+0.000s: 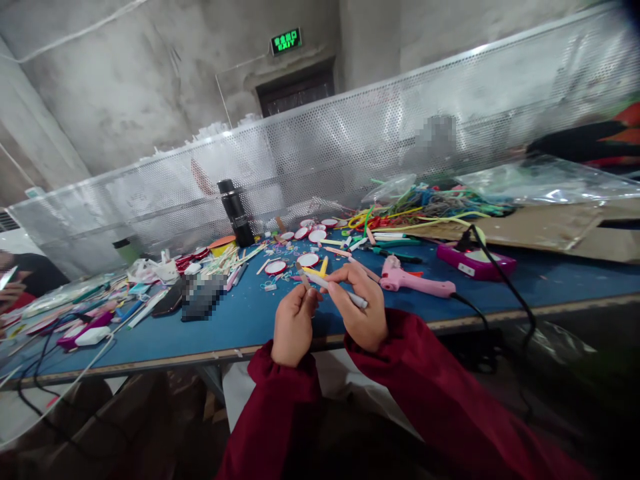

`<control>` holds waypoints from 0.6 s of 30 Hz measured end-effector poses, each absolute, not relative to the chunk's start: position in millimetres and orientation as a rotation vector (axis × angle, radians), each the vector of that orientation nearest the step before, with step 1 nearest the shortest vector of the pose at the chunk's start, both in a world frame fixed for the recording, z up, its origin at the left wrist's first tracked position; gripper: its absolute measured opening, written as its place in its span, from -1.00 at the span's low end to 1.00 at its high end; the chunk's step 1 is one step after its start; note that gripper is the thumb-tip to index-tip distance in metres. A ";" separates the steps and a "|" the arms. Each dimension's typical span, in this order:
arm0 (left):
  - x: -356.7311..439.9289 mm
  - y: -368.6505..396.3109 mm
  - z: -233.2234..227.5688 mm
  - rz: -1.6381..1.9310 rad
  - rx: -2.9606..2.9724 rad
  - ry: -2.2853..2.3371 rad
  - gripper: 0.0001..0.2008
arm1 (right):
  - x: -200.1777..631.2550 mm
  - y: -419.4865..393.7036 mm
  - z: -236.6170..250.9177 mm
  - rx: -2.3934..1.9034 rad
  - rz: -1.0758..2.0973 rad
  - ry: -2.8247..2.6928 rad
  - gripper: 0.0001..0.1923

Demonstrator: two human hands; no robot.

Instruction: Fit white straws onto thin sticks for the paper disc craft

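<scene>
Above the near edge of our cluttered blue bench [240, 320], our right hand [361, 308] pinches a white stick [334, 288] between thumb and fingers [371, 279]. Our left hand [293, 324] closes its fingers on the stick's left end, a pink glue gun [415, 280] lying just right.

Two hands work at the table's near edge, the left hand [294, 325] and the right hand [361, 307]. On the blue table [240, 320] lie one pink glue gun [413, 280], one black flask [237, 213], and about seven red-rimmed white discs [308, 260].

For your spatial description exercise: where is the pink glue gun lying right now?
In the head view, the pink glue gun lies on the blue table, just right of the right hand, before the purple box.
</scene>
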State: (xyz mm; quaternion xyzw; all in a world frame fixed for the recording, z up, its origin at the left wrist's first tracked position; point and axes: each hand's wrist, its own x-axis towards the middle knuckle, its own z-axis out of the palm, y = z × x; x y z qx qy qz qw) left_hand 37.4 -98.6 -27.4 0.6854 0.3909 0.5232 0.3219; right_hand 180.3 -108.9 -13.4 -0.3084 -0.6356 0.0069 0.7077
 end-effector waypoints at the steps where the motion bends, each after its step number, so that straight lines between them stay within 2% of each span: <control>1: 37.3 -98.2 -27.8 1.378 1.801 1.024 -0.62 | 180.5 -109.0 -13.2 -0.677 0.013 -1.421 -0.87; 18: 36.7 -98.4 -27.9 1.386 1.833 1.076 -0.60 | 180.4 -111.6 -12.1 -0.712 0.057 -1.404 -0.87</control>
